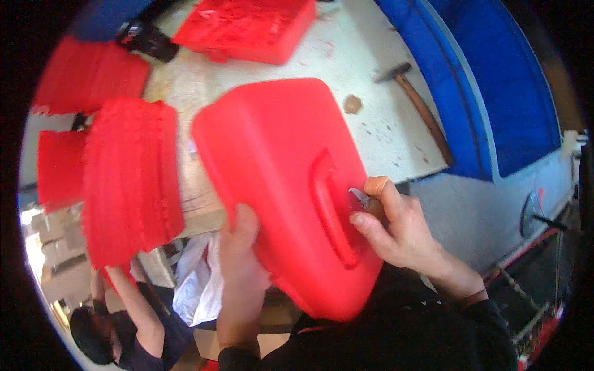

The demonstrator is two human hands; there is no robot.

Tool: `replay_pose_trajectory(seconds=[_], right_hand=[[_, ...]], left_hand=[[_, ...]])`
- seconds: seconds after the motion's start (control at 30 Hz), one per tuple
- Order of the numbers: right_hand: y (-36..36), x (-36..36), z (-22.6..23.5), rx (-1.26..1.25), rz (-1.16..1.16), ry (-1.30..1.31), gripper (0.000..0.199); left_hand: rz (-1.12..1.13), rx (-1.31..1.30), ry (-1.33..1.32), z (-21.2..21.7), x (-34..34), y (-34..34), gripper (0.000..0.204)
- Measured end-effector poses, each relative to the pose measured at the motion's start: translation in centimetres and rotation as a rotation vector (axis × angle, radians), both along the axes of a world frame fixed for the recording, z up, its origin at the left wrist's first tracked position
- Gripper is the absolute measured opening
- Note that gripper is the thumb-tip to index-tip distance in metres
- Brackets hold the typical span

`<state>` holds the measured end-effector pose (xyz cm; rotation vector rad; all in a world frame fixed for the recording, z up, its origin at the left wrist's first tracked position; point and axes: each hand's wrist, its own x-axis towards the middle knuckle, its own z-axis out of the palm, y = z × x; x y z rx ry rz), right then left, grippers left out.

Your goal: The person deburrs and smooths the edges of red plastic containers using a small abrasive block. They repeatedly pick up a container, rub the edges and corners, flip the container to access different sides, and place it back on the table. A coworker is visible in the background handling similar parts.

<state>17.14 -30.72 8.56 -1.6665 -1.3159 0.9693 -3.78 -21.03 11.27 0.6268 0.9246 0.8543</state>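
A large red molded plastic shell with a long raised ridge on its face is tilted in front of my body. My left hand, a little blurred, grips its lower left edge with the thumb on top; the other fingers are hidden. In my closed right hand is a small knife with a short, pale blade. The blade lies over the shell's right side, close to the ridge. I cannot tell whether it touches the plastic.
On the pale worktable lie a hammer and a red tray of red scraps. Stacks of red parts stand left. Blue bins line the right. Another person works at the lower left.
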Motion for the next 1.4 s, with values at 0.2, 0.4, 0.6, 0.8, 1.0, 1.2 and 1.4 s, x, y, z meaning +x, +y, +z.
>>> replay_pose_trajectory(seconds=[0.2,0.4,0.6,0.8,1.0,1.2,1.4], right_hand=[[2.6,-1.1,-1.4,0.36,0.082,0.034,0.016],[8.8,1.2,-7.2,0.19,0.072,-0.467,0.032],[9.2,1.4,-10.5,0.325,-0.021,-0.65,0.05],[1.3,3.0,-7.7,0.245,-0.043,-0.438,0.04],[-2.3,4.4,-6.9,0.063,-0.066,-0.391,0.028],[-2.0,4.2,-6.4,0.064,0.004,-0.359,0.021],[-1.7,4.2,-5.6,0.047,0.151,-0.368,0.016]], left_hand=[[0.081,0.552,0.225,9.2,-7.7,0.9,0.044],[0.327,1.272,0.976,28.9,-10.8,5.1,0.058],[-0.015,1.146,2.263,25.0,-12.9,18.5,0.039],[-0.262,0.896,2.306,15.1,-18.1,26.2,0.038],[-0.368,0.69,2.172,13.9,-18.1,29.3,0.053],[-0.466,0.689,2.137,12.9,-19.5,30.3,0.049],[-0.365,0.851,2.181,13.3,-17.0,27.6,0.041]])
